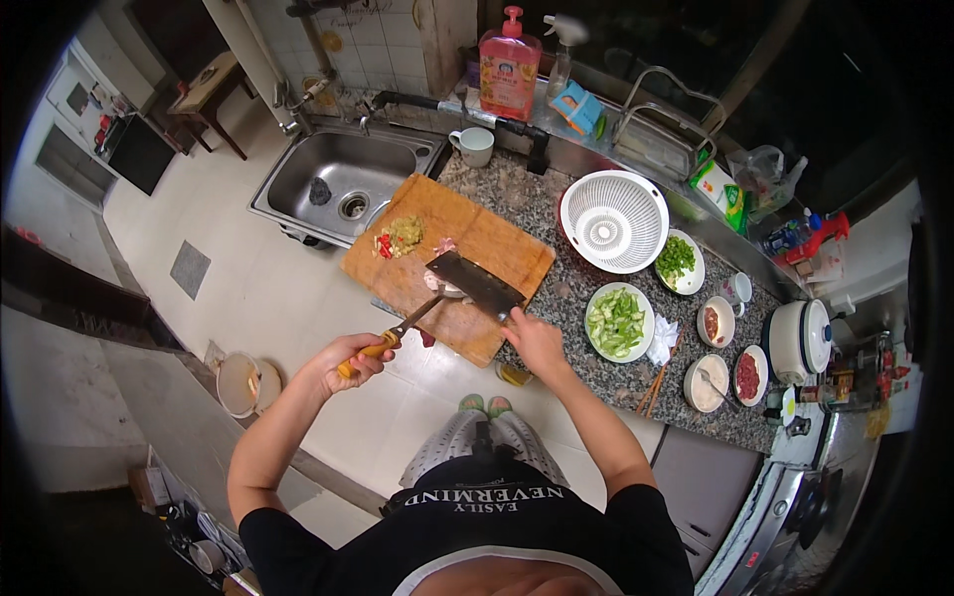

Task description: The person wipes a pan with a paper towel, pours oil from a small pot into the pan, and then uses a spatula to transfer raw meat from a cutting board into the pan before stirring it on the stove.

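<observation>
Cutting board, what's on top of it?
The cutting board has chopped yellow-green and red bits, a pink scrap and pale pieces on it. A dark blade hides whatever lies directly beneath it.

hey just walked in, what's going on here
A person's left hand holds a yellow-handled tool reaching over a wooden cutting board, while the right hand grips a dark cleaver there. A chopped yellow-green pile with red bits sits toward the board's far left. Cut green vegetables wait in a white dish to the right.

Sink (pixel 333 164) left, cutting board (pixel 497 226) centre (cleaver (pixel 479 285) over it), colander (pixel 615 223) right.
</observation>
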Motion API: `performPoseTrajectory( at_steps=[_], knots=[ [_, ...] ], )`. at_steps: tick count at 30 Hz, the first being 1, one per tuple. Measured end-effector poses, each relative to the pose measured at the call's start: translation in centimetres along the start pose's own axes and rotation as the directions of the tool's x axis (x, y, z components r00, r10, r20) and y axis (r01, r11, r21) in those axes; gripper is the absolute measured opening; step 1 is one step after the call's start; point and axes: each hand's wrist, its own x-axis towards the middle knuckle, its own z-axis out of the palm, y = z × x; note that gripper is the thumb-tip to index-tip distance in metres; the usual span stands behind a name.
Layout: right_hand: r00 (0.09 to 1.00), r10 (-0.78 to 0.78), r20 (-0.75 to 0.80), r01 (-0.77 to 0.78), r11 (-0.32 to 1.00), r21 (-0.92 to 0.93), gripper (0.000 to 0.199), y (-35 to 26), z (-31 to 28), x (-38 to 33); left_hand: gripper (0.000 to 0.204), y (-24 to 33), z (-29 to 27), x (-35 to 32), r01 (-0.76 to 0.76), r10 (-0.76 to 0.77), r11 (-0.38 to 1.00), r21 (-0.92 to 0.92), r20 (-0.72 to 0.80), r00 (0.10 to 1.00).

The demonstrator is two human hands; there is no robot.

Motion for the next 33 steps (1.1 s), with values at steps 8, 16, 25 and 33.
performPoseTrajectory(
  at_steps=[8,16,25,33],
  knots=[
    [0.945,0.321,0.063,-0.290,0.735,0.612,0.028,3.9,-0.3,-1.0,0.029,-2.1,-3.1,-0.7,-0.033,0.036,0.999,-0.026,0.131,0.991],
    [0.950,0.308,-0.059,-0.266,0.890,0.370,0.031,5.1,2.3,0.7,0.036,-2.4,-0.4,-4.8,-0.109,0.109,0.994,-0.011,0.194,0.975],
    [0.972,0.201,-0.124,-0.190,0.977,0.092,0.034,4.1,7.2,1.2,0.039,-2.0,2.8,-7.4,-0.139,0.152,0.987,-0.076,0.203,0.967],
    [0.963,0.237,-0.129,-0.207,0.955,0.212,0.047,4.4,6.8,-1.0,0.044,-1.8,5.8,-6.9,-0.097,0.138,0.984,-0.152,0.283,0.949]
  ],
)
